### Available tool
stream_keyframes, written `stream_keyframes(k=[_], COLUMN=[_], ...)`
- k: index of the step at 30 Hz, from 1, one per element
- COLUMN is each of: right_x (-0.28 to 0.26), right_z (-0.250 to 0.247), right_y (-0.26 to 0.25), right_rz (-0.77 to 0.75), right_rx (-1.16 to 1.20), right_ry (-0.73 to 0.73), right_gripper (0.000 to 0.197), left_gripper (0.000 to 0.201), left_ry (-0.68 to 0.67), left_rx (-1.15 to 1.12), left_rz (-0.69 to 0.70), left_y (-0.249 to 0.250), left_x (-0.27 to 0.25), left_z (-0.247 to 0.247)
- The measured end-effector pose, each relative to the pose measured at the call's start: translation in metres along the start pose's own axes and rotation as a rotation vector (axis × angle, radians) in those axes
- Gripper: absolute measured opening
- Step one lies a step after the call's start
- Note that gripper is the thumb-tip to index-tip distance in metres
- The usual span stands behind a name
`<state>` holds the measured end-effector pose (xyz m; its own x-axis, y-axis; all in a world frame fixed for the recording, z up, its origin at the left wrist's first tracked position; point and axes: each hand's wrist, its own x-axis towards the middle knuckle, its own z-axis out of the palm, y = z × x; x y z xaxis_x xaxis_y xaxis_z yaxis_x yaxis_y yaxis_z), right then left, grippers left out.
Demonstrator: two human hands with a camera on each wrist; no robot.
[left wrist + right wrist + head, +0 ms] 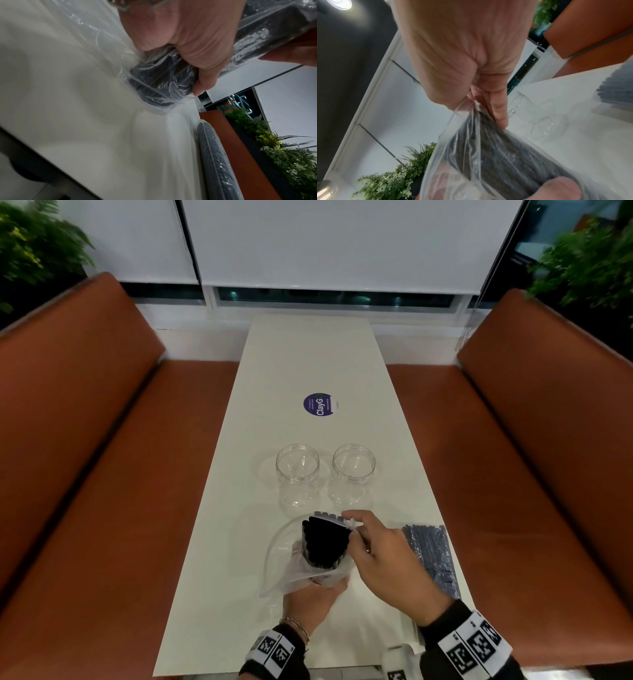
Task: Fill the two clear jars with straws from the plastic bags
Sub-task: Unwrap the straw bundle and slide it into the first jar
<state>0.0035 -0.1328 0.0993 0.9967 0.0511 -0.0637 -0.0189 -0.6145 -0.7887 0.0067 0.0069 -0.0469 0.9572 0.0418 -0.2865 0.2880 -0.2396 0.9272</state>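
Two clear jars, the left jar (297, 471) and the right jar (353, 470), stand open and hold nothing, side by side on the white table (308, 361). Just in front of them my left hand (313, 594) grips the lower end of a clear plastic bag (291, 570) holding a bundle of black straws (323, 546), tilted up toward the jars. My right hand (380, 553) pinches the bag's top edge at the straw tips. In the left wrist view my left hand (192, 44) wraps the bag (161, 86). In the right wrist view my right hand's fingers (498, 108) pinch the plastic (471, 142).
A second bag of dark straws (431, 559) lies flat near the table's right edge, under my right forearm. A round purple sticker (319, 404) sits further up the table. Orange benches (102, 474) flank both sides, with plants behind them.
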Motion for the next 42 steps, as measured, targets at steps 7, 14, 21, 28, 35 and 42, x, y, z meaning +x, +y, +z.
stream_keyframes(k=[7, 14, 21, 28, 35, 42], right_x=[-0.015, -0.019, -0.017, -0.019, -0.015, -0.011], right_z=[-0.006, 0.001, 0.009, 0.007, 0.008, 0.01], right_y=[0.007, 0.015, 0.021, 0.016, 0.016, 0.013], right_rz=[-0.07, -0.001, 0.04, 0.082, 0.117, 0.098], right_rx=[0.109, 0.176, 0.172, 0.255, 0.185, 0.191], right_ry=[-0.045, 0.012, 0.059, 0.077, 0.114, 0.215], right_gripper=[0.039, 0.038, 0.051, 0.04, 0.042, 0.038], left_gripper=[0.063, 0.064, 0.044, 0.068, 0.039, 0.034], left_ry=[-0.005, 0.002, -0.087, -0.041, -0.175, -0.185], left_rx=[0.029, 0.044, 0.175, 0.079, 0.161, 0.168], left_rz=[0.029, 0.034, -0.117, -0.027, -0.23, -0.187], left_y=[0.017, 0.016, 0.007, 0.015, 0.007, 0.009], left_x=[-0.009, -0.009, -0.01, -0.012, -0.014, -0.015], left_z=[-0.006, -0.01, -0.013, -0.01, -0.02, -0.022])
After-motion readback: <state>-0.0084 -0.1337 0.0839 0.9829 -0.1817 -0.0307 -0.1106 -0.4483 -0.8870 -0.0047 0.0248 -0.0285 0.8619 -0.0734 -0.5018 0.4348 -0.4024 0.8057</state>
